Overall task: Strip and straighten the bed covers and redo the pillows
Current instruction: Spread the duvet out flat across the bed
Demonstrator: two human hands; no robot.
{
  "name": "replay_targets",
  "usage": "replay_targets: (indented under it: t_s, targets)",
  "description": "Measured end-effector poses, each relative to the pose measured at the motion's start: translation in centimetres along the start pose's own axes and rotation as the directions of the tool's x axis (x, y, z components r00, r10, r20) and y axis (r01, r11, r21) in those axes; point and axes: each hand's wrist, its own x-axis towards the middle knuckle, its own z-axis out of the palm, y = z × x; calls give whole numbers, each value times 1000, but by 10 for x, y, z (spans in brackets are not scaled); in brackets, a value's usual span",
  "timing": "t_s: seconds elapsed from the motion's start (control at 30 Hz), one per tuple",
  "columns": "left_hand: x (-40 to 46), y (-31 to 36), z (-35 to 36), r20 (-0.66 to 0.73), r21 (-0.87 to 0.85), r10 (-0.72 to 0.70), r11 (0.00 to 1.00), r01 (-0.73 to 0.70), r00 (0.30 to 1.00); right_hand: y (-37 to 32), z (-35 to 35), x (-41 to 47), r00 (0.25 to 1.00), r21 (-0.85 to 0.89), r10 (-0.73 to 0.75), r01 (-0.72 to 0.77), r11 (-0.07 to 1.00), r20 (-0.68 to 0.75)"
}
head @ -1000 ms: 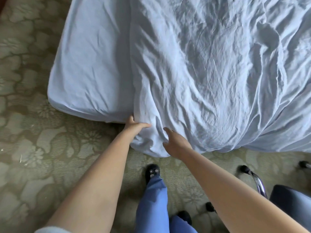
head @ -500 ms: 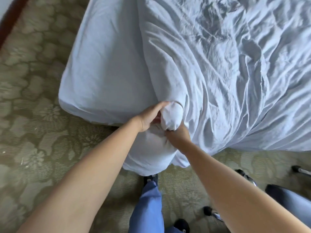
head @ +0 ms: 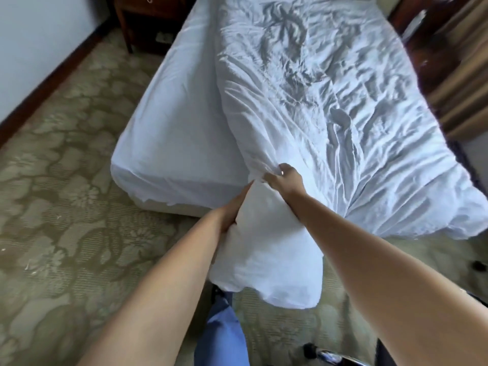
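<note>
both hands on the corner of the cover

my right hand (head: 284, 177), just right of the frame's centre, has its fingers curled into the wrinkled white cover (head: 330, 101), bunching the cloth where the creases run together. my left hand (head: 231, 210), a little lower and to the left, grips the side of the thick padded corner of that same cover, fingers wrapped round its edge. that corner hangs off the foot of the bed between my two forearms and droops toward the lower centre of the frame, over the carpet (head: 66, 194).

the rest of the cover lies crumpled across the right half of the bed, reaching from the top of the frame down to the right edge, where it spills over the side. on the left side the bed (head: 171, 122) shows bare, its white fitted sheet fairly smooth down to the near corner.

a dark wooden nightstand (head: 148, 19) stands at the upper left, beside the head of the bed, against the white wall (head: 39, 35). at the bottom centre my blue trouser leg (head: 221, 336) shows below the hanging corner.
</note>
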Motion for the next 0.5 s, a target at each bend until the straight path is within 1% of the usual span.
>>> replay_targets:
  t_s: [0.07,0.1,0.13,0.17,0.2,0.23,0.27,0.3,0.33,0.37,0.4,0.43,0.47,0.5]
  targets:
    - [-22,3,7,-48,-114,32,993,-38,998,-7,-4,-17,997,10,-53,52,999,58]
    - [-33,2,11,-46,-187,30,982,-38,999,-7,-4,-25,994,8,-72,71,997,88]
    - [-44,-2,14,-15,-265,3,964,-7,1000,-7,-2,-33,989,3,-87,87,996,121]
    - [-54,-10,18,39,-354,-47,933,58,998,-3,2,-41,983,-17,-90,94,995,160]
    - [-65,-21,20,86,-409,-103,903,130,991,3,6,-47,974,-49,-78,90,995,211]
    - [-76,-33,23,141,-421,-161,883,206,977,9,10,-53,957,-99,-45,77,992,286]
    - [-84,-48,24,218,-384,-238,871,308,946,19,15,-59,930,-171,2,66,983,366]
    - [-90,-63,22,281,-292,-351,856,428,893,29,18,-67,909,-243,68,38,969,411]
    - [-95,-76,20,281,-147,-484,832,535,829,42,21,-72,896,-272,120,1,962,427]
    - [-101,-86,17,214,15,-603,789,614,769,56,24,-78,891,-266,152,-36,963,429]
    - [-104,-93,14,104,161,-681,731,664,725,69,26,-83,875,-283,183,-56,957,447]
    - [-105,-96,11,-10,258,-702,686,680,712,78,28,-88,858,-331,209,-48,942,470]
    - [-103,-97,7,-108,306,-678,673,673,727,88,30,-90,852,-378,190,10,926,488]
    - [-100,-96,5,-185,335,-627,683,649,756,90,29,-93,849,-392,200,9,920,488]
